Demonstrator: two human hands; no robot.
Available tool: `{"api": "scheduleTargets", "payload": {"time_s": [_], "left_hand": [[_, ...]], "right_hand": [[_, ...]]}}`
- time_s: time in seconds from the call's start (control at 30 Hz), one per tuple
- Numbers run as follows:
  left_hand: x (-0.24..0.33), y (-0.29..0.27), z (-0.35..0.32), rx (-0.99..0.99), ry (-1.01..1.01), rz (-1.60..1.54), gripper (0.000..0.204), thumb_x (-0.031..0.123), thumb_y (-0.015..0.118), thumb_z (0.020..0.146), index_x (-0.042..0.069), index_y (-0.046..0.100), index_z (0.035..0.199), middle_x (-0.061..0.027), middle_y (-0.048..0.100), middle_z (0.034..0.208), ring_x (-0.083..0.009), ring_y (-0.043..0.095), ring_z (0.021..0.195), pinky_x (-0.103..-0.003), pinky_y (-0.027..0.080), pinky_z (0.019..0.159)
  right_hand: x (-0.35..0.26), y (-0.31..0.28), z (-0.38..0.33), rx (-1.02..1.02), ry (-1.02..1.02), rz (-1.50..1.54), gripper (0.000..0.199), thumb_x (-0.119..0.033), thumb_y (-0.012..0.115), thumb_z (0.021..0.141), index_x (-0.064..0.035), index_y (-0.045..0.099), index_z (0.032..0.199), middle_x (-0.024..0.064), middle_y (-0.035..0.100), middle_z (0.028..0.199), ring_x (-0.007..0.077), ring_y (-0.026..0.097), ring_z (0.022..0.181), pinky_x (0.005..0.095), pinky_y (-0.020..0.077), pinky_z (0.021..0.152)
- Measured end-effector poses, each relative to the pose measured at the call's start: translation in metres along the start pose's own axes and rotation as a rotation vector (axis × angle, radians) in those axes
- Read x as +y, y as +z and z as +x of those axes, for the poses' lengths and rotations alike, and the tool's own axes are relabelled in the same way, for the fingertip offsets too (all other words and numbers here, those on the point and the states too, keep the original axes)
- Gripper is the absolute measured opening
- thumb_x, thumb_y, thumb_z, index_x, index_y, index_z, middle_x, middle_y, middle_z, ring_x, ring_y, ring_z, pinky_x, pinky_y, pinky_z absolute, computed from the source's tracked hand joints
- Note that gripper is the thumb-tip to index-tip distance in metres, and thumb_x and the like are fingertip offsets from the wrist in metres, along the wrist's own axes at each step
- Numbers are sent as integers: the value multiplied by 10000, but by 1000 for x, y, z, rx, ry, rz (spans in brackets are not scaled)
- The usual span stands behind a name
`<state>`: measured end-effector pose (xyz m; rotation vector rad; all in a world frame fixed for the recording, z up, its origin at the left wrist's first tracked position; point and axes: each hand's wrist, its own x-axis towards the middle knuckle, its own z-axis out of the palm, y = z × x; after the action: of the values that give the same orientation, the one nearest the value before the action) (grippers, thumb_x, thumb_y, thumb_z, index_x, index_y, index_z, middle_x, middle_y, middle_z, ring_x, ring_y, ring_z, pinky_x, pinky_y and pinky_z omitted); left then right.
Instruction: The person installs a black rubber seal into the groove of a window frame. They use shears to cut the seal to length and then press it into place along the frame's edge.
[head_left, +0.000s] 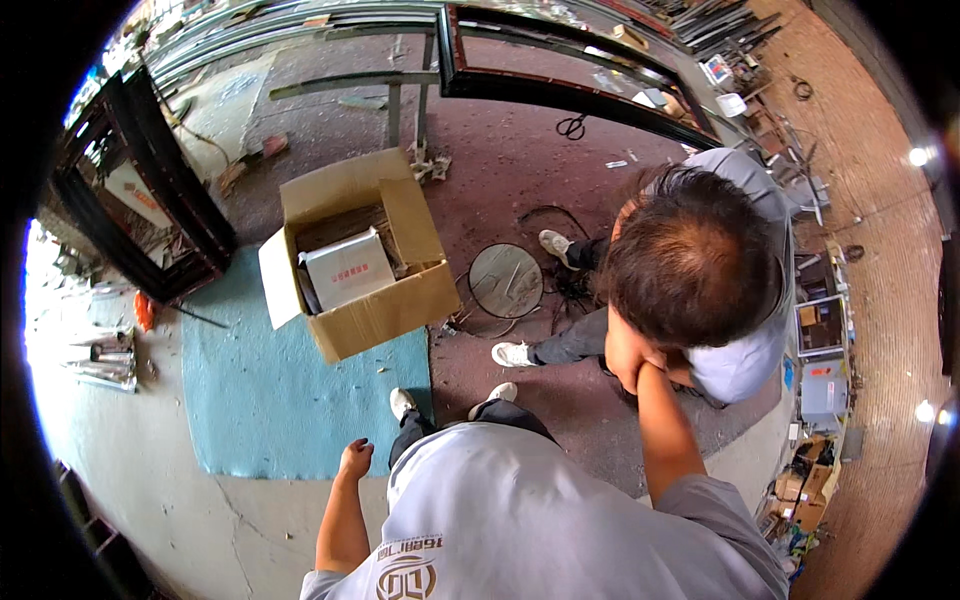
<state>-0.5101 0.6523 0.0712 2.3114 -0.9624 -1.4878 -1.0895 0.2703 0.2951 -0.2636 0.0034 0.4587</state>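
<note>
My left hand (357, 457) hangs beside my body over the blue mat, fingers loosely curled, thumb apart, and nothing shows in it. Reaching forward, my right forearm (665, 430) meets the bare arm (630, 345) of a co-worker (700, 260) who is bent low at my right. My right hand is at that meeting point; its fingers cannot be told from the co-worker's arm. An opened cardboard box (385, 310) stands ahead on the left, with a white carton (347, 268) with red print inside. A round grey disc (506, 281) lies between the box and the co-worker.
A blue mat (300, 410) lies under the box. Dark frames (125, 190) stand at the left, and a large dark frame (570, 85) rests on metal supports ahead. Black cables (572, 285) lie by the co-worker's feet. Scissors (571, 127) are on the reddish floor covering. Boxes (805, 490) line the right.
</note>
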Motion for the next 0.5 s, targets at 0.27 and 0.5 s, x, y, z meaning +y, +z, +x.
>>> {"api": "scheduleTargets", "payload": {"time_s": [0.27, 0.5], "left_hand": [[-32, -64, 51, -13, 12, -99, 522, 308, 597, 828, -11, 597, 1241, -236, 671, 1094, -316, 647, 1045, -373, 498, 903], [-95, -115, 71, 29, -60, 59, 447, 288, 624, 828, -32, 656, 1138, -249, 675, 1072, -324, 657, 1019, -371, 498, 897]], "right_hand": [[3, 33, 9, 154, -50, -409, 390, -319, 661, 806, -63, 524, 1068, 105, 571, 1023, 261, 551, 940, 360, 488, 819], [42, 34, -13, 255, -155, -698, 455, -337, 645, 823, -55, 520, 1157, 113, 562, 1093, 279, 547, 1019, 366, 482, 868]]}}
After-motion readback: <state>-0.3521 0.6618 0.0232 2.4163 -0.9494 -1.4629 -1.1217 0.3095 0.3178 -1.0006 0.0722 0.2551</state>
